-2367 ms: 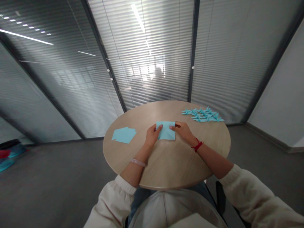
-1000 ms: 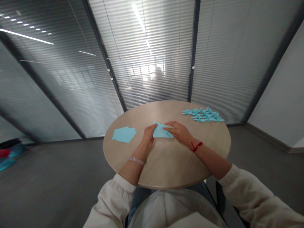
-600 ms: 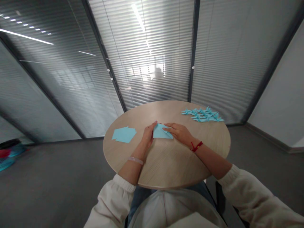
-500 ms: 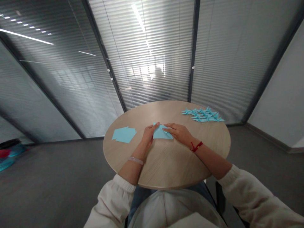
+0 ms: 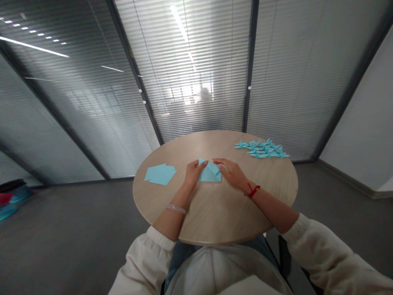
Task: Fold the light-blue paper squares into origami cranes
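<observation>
The left hand (image 5: 193,172) and right hand (image 5: 231,172) press a folded light-blue paper sheet (image 5: 210,173) flat at the centre of the round wooden surface (image 5: 221,213), fingers extended on its edges. No writing is legible.

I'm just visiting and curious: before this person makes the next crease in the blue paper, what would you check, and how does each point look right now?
1. Half-folded light blue paper sheet lies flat on the round wooden table: ok.
2. Left hand touches the sheet's left edge: ok.
3. Right hand presses on its right side: ok.
4. Folded edges line up exactly: cannot tell, too small to see.
5. Stack of flat light blue paper squares lies apart from the left hand, untouched: ok.
6. Cluster of folded light blue paper cranes sits at the far right of the table, away from both hands: ok.
</observation>
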`<state>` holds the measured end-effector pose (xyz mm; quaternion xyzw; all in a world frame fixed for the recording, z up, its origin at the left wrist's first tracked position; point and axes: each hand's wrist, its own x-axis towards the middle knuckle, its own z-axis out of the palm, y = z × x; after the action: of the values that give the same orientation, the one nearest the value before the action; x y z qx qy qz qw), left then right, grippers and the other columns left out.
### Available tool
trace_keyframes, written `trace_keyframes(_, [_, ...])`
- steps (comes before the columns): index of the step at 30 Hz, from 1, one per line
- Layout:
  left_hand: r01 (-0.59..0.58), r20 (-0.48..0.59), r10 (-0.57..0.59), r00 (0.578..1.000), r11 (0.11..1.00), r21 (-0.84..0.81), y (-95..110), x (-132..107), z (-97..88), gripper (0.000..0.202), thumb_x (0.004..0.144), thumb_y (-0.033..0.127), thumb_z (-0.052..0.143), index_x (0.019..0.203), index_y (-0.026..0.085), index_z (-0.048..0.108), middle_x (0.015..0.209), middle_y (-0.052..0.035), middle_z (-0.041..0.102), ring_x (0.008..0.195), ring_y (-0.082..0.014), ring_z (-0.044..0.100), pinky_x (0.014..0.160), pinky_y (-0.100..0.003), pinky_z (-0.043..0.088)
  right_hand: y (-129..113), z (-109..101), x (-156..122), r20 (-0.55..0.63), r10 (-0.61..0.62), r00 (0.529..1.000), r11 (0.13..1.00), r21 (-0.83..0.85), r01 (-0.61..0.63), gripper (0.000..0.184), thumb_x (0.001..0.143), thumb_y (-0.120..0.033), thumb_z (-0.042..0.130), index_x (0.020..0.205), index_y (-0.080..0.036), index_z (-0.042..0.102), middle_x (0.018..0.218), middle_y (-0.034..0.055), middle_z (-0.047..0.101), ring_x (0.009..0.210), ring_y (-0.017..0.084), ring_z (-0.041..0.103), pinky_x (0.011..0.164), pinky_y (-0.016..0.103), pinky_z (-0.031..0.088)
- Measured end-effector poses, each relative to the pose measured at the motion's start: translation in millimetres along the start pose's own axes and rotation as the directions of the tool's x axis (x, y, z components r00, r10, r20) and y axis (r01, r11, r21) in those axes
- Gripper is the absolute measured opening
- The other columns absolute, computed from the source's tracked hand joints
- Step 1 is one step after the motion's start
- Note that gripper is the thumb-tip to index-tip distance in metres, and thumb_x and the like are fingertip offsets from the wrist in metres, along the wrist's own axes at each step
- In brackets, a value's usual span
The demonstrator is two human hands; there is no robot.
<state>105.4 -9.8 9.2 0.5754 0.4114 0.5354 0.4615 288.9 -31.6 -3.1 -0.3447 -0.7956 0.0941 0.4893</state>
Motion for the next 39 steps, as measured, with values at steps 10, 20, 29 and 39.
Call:
trace_keyframes(10, [-0.142, 0.110, 0.125, 0.986, 0.975, 0.170, 2.4, -1.8, 5.1, 0.044, 0.069, 0.053, 0.066, 0.084, 0.012, 0.068, 0.065, -0.0007, 0.061, 0.054, -0.0102, 0.048, 0.049, -0.020, 0.035, 8.3, 11.0, 4.9, 0.221, 0.369, 0.903, 0.837, 0.343, -0.426, 0.048, 0.070, -0.063, 0.059, 0.067, -0.014, 0.058, 0.059, -0.0020, 0.053, 0.053, 0.010, 0.046, 0.048, 0.021, 0.033])
trace_keyframes(20, [-0.055, 0.060, 0.050, 0.997, 0.995, 0.083, 3.0, -3.5, 7.3, 0.045, 0.067, 0.053, 0.068, 0.084, 0.011, 0.070, 0.066, -0.0030, 0.065, 0.052, -0.0108, 0.051, 0.048, -0.021, 0.036, 6.5, 8.0, 4.1, 0.265, 0.397, 0.879, 0.816, 0.337, -0.470, 0.054, 0.067, -0.067, 0.060, 0.070, -0.013, 0.061, 0.059, -0.0015, 0.049, 0.053, 0.010, 0.041, 0.048, 0.023, 0.028])
trace_keyframes(29, [-0.060, -0.020, 0.059, 0.998, 0.996, -0.067, 8.3, -4.1, 7.3, 0.040, 0.062, 0.049, 0.074, 0.075, 0.012, 0.071, 0.079, -0.0093, 0.070, 0.064, -0.0151, 0.060, 0.059, -0.025, 0.045, 6.3, 7.0, 5.1, 0.310, 0.386, 0.869, 0.824, 0.308, -0.475, 0.054, 0.068, -0.065, 0.060, 0.073, -0.011, 0.064, 0.062, -0.0005, 0.052, 0.056, 0.011, 0.044, 0.051, 0.022, 0.031])
trace_keyframes(39, [-0.069, -0.095, 0.073, 0.993, 0.997, 0.036, 8.7, -3.2, 6.3, 0.040, 0.063, 0.051, 0.071, 0.069, 0.011, 0.071, 0.069, -0.0083, 0.068, 0.054, -0.0117, 0.053, 0.050, -0.023, 0.039, 6.3, 5.8, 4.4, 0.326, 0.364, 0.872, 0.842, 0.284, -0.458, 0.053, 0.068, -0.064, 0.059, 0.068, -0.012, 0.061, 0.058, -0.0017, 0.047, 0.054, 0.010, 0.040, 0.049, 0.022, 0.027])
